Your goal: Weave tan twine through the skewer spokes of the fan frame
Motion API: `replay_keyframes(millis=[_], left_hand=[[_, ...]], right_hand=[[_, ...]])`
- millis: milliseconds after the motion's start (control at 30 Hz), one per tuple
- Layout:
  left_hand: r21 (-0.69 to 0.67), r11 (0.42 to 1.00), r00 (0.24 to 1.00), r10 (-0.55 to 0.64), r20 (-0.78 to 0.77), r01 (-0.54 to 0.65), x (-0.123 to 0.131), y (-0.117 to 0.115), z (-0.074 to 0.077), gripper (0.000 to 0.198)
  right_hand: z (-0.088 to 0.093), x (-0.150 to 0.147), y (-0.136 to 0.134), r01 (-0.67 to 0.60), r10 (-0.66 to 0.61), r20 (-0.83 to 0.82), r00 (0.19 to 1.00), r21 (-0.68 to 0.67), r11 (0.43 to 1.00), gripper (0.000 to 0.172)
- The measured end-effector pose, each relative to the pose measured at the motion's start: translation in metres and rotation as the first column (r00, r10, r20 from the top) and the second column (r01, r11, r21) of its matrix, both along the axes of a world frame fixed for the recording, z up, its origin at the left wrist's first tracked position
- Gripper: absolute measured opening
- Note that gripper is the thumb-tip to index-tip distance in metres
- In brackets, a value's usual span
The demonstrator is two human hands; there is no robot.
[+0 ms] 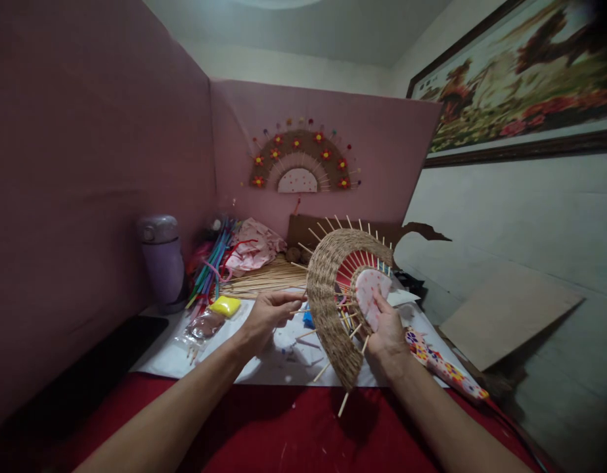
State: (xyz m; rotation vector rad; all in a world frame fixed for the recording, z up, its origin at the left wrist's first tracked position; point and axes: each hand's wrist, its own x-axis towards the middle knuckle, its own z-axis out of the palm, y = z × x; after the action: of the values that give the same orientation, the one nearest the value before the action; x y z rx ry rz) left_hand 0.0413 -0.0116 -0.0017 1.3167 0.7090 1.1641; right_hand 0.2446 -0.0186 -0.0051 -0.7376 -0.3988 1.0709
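Note:
My right hand [388, 336] grips a half-round woven fan [322, 299] by its white centre piece [368, 295], which has small red dots. The fan is turned on its side above the table. Its band is wound from tan cord, and thin wooden sticks jut out past the outer edge. My left hand [271, 315] is at the fan's left edge. Its thumb and fingers are pinched together around the end of one stick. Past the fan, a similar fan [297, 144] with red and yellow flowers and coloured bead tips is fixed to the pink panel.
White paper covers part of the red cloth [224, 420]. A purple bottle [163, 263], pipe cleaners [212, 263], pink cloth [257, 243], thin sticks [264, 276] and a yellow packet [225, 305] lie left and behind. A flower-patterned object [446, 368] is at right.

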Motion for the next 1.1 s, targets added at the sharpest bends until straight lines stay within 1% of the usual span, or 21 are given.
replay_keyframes(millis=[100,233,300,400,500,667,733,833,900,1000,1067,1100], left_hand=[[-0.012,1.0,1.0,0.02,0.02,-0.02,0.001,0.0,0.0,0.03],[-0.008,0.999,0.999,0.035,0.015,-0.035,0.002,-0.002,-0.001,0.031],[0.02,0.998,0.998,0.057,-0.009,-0.056,0.005,-0.004,-0.001,0.031],[0.091,0.992,0.994,0.095,-0.054,-0.09,0.012,-0.009,-0.001,0.027],[0.145,0.985,0.991,0.106,-0.075,-0.095,0.016,-0.013,0.0,0.025],[0.211,0.977,0.987,0.068,-0.148,-0.035,0.012,-0.012,0.001,0.032],[0.225,0.974,0.98,0.054,-0.191,-0.01,0.009,-0.011,0.001,0.034],[0.247,0.969,0.968,0.054,-0.247,0.009,0.006,-0.011,0.002,0.035],[0.273,0.962,0.957,0.085,-0.278,-0.006,0.006,-0.013,0.004,0.035],[0.328,0.943,0.929,0.167,-0.329,-0.053,0.006,-0.015,0.007,0.033],[0.393,0.916,0.898,0.235,-0.373,-0.076,0.006,-0.015,0.007,0.032],[0.446,0.891,0.874,0.282,-0.396,-0.085,0.006,-0.015,0.006,0.031]], right_hand=[[0.006,-0.005,-0.005,-0.097,0.088,-0.095,0.992,-0.092,0.991,0.012],[0.012,-0.009,-0.01,-0.121,0.109,-0.104,0.989,-0.109,0.987,0.013],[0.013,-0.008,-0.01,-0.118,0.102,-0.115,0.988,-0.138,0.983,0.013],[0.011,-0.004,-0.006,-0.039,0.019,-0.133,0.991,-0.149,0.988,0.014],[0.005,0.004,0.001,0.053,-0.066,-0.127,0.99,-0.102,0.993,0.019],[-0.003,0.014,0.012,0.075,-0.072,-0.1,0.992,0.029,0.997,0.029],[-0.004,0.017,0.016,0.111,-0.103,-0.117,0.988,0.065,0.992,0.031],[-0.006,0.021,0.02,0.187,-0.179,-0.108,0.978,0.071,0.98,0.034],[-0.008,0.023,0.023,0.233,-0.227,-0.073,0.971,0.075,0.97,0.036],[-0.009,0.025,0.024,0.266,-0.264,-0.037,0.964,0.095,0.959,0.038],[-0.009,0.025,0.023,0.285,-0.282,-0.037,0.959,0.102,0.953,0.038],[-0.009,0.024,0.023,0.296,-0.294,-0.035,0.955,0.103,0.95,0.038]])
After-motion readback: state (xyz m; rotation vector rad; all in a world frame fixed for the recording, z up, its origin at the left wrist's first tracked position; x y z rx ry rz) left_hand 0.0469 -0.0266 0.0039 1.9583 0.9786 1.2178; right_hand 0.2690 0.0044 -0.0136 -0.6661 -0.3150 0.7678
